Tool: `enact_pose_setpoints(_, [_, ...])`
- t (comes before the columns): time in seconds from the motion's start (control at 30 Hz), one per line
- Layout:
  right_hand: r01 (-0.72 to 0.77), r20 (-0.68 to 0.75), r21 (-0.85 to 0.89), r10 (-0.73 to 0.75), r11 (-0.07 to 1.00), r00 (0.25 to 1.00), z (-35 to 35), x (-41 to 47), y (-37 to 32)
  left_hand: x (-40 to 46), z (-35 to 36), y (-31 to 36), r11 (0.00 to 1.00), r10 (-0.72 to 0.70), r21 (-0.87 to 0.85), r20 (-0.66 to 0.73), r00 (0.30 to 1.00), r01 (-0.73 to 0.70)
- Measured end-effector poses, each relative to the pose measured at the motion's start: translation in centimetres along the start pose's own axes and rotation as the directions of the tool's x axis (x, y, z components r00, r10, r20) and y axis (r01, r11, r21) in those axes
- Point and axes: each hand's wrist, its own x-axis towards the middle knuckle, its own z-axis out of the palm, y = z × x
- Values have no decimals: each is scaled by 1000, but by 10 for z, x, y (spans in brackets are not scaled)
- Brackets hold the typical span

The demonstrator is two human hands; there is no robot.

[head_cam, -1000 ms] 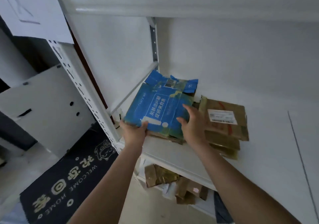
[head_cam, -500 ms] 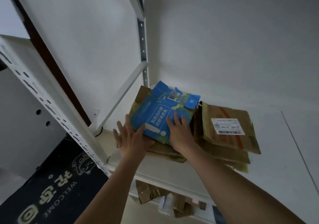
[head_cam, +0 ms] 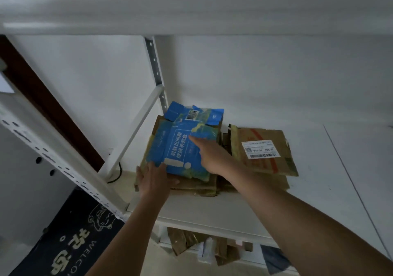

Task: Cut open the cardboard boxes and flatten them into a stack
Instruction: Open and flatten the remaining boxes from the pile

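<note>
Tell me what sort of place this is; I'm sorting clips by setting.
Probably a home entryway or storage corner: a white metal shelving rack holds flattened cardboard boxes, and a dark welcome doormat lies on the floor beside it.

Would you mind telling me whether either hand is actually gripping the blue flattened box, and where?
Neither grips it. The right hand lies flat on top of the blue flattened box; the left hand presses open against the stack's near left edge.
</note>
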Motion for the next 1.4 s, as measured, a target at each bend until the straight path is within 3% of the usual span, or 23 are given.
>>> enact_pose_setpoints(0.13, [80, -319, 84, -49, 993, 947, -29, -62, 26, -12, -27, 28, 995, 98, 12, -161, 982, -97])
enact_pose_setpoints(0.27, [-49, -465, 6, 46, 999, 884, -58, -122, 83, -31, -36, 99, 947, 259, -106, -309, 915, -304])
enact_pose_setpoints(0.4, [-305, -482, -71, 235, 950, 844, -78, -186, 161, -55, -11, 187, 855, 479, -110, -209, 853, -507])
enact_pose_setpoints(0.57, [-490, -568, 46, 427, 870, 704, -108, -268, 255, -93, 29, 287, 750, 647, -71, -128, 751, -658])
enact_pose_setpoints(0.7, [-545, -584, 135, 511, 828, 631, -132, -309, 325, -114, 61, 352, 720, 685, -51, -105, 721, -692])
enact_pose_setpoints(0.8, [-538, -587, 171, 524, 826, 617, -149, -333, 380, -130, 83, 406, 746, 660, -38, -95, 746, -665])
enact_pose_setpoints(0.9, [-520, -615, 199, 519, 831, 594, -167, -367, 433, -155, 103, 470, 773, 634, -16, -24, 773, -634])
enact_pose_setpoints(1.07, [-557, -661, 220, 542, 801, 519, -181, -430, 517, -202, 138, 573, 745, 666, -36, 90, 740, -666])
enact_pose_setpoints(1.17, [-549, -732, 284, 547, 786, 405, -183, -457, 554, -228, 151, 617, 721, 688, -42, 158, 708, -691])
enact_pose_setpoints(1.3, [-552, -746, 461, 640, 695, 182, -172, -481, 595, -244, 160, 655, 715, 686, -62, 250, 683, -696])
enact_pose_setpoints(1.33, [-530, -708, 531, 690, 662, 153, -169, -485, 605, -248, 161, 663, 721, 682, -97, 276, 677, -686])
enact_pose_setpoints(1.4, [-467, -611, 644, 775, 605, 161, -168, -492, 621, -253, 164, 676, 744, 664, -203, 325, 673, -636])
